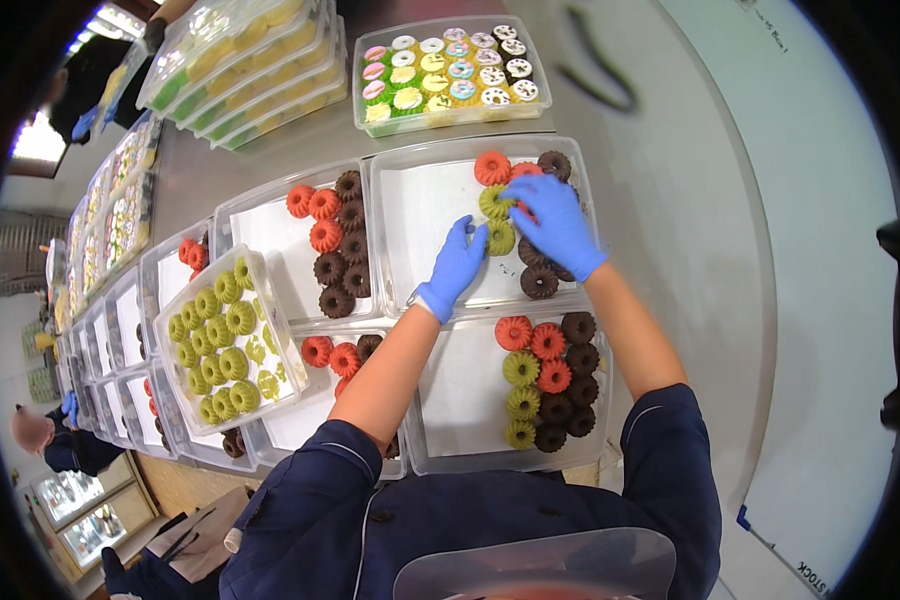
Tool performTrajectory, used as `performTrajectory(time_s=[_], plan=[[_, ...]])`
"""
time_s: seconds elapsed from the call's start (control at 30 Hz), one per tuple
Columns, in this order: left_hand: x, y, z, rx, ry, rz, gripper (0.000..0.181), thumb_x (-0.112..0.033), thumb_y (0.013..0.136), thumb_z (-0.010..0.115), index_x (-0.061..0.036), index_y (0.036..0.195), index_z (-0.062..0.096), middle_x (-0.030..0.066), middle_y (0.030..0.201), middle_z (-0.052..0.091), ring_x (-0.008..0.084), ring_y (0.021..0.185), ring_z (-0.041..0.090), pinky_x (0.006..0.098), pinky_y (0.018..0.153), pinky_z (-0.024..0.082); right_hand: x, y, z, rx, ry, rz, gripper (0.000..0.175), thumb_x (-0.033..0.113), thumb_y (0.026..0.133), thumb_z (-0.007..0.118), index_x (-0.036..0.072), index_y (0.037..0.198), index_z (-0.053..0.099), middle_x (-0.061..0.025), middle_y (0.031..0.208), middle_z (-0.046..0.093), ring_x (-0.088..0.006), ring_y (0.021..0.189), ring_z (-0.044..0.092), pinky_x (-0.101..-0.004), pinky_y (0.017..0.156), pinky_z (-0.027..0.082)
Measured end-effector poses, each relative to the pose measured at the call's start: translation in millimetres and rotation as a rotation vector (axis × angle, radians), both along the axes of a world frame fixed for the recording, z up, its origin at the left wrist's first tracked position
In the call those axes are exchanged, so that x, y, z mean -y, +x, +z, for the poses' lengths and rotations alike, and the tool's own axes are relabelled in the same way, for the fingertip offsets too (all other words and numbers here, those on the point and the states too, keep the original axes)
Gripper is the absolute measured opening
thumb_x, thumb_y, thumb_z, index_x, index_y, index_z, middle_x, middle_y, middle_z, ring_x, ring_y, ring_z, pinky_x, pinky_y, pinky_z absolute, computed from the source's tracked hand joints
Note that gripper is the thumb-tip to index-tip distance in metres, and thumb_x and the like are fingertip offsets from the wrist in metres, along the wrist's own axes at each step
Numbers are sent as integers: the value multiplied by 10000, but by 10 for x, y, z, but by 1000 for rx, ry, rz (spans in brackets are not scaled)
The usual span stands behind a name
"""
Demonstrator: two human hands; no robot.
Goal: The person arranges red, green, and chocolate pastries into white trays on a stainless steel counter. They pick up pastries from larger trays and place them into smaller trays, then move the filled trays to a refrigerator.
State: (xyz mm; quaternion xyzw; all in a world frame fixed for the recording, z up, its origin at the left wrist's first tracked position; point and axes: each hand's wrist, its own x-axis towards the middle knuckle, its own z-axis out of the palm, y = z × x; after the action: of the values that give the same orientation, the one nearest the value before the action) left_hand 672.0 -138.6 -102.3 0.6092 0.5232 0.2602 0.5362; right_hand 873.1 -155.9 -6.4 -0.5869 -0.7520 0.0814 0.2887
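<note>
Before me is a clear plastic tray [376, 225] lined with white paper. My left hand [454, 268], in a blue glove, has its fingers apart beside the lower green ring-shaped mini cake [500, 238]. My gloved right hand [559, 225] reaches over the cakes, its fingertips at the edge of the upper green cake [494, 202]; whether it grips that cake is unclear. Red mini cakes [492, 167] and dark brown mini cakes [538, 281] fill the tray's right part, some hidden under my right hand.
Nearer me, another tray [418, 420] holds green, red and brown cakes. A tilted tray of green cakes [223, 405] rests across trays at left. Behind stand a box of decorated cakes [450, 75] and stacked boxes [247, 71]. Other people [75, 442] are at far left.
</note>
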Motion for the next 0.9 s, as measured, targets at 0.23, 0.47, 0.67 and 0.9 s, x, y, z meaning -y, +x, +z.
performTrajectory(time_s=[0.23, 0.47, 0.67, 0.9], plan=[[299, -416, -42, 8, 172, -100, 488, -319, 1000, 522, 31, 1330, 439, 240, 1199, 531, 359, 1058, 590, 410, 940, 481, -56, -295, -395, 464, -163, 379, 319, 289, 773, 719, 213, 1082, 693, -5, 1166, 621, -215, 1328, 450, -478, 1161, 266], [414, -534, 777, 83, 165, 73, 429, -242, 987, 570, -19, 1341, 473, 167, 1193, 574, 251, 915, 617, 356, 850, 513, 4, -323, -79, 436, -227, 400, 511, 321, 804, 732, 210, 1287, 606, -50, 1495, 451, -304, 1459, 294, -577, 1182, 178], [520, -2031, 1636, 101, 562, 179, 365, -53, 886, 617, -51, 1246, 553, 111, 1204, 546, 235, 1036, 566, 353, 913, 473, -299, -1781, 646, -227, -163, 397, 355, 267, 885, 677, 148, 1219, 660, -124, 1257, 632, -314, 1234, 550, -484, 1061, 398], [172, -3823, 1373, -795, 577, 255, 606, -321, 758, 786, -103, 1271, 549, 147, 1284, 530, 394, 1330, 386, 546, 1114, 300, -976, -4053, 558, 304, 104, 503, 222, 177, 799, 643, 134, 1004, 714, -61, 988, 638, -245, 1014, 582, -404, 944, 415]])
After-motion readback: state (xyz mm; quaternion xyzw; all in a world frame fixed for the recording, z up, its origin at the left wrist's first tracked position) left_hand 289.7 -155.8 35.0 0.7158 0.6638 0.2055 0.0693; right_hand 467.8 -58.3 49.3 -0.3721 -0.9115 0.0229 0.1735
